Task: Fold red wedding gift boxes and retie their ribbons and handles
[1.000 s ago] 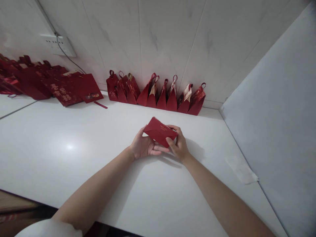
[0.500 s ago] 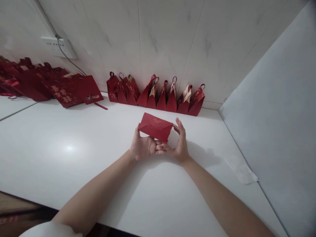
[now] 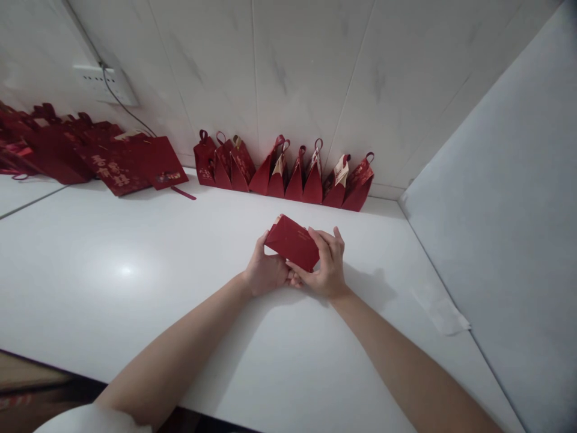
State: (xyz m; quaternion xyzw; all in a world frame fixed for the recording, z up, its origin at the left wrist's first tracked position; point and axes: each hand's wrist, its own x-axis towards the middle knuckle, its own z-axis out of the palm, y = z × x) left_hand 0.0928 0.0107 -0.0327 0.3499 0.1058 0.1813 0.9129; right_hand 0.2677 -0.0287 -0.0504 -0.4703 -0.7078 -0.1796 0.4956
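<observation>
A small red box [image 3: 293, 242] with faint gold print is held above the white table, tilted down to the right. My left hand [image 3: 267, 270] grips its left side, thumb at the left edge and fingers beneath. At the right end, my right hand [image 3: 325, 264] has its thumb at the lower edge and fingers on the upper edge. Behind the hands, several red boxes [image 3: 303, 180] with ribbon loops on top stand in a row along the wall.
On the white table [image 3: 148, 313], a pile of red boxes [image 3: 58, 150] lies at the back left. A power strip [image 3: 106, 84] with a cable is on the wall. A white sheet [image 3: 444, 310] lies near the right panel [image 3: 509, 210].
The red box has turned, its right end now lower, and shifted slightly right. My right fingers have closed onto its right end; my left hand moved a little right.
</observation>
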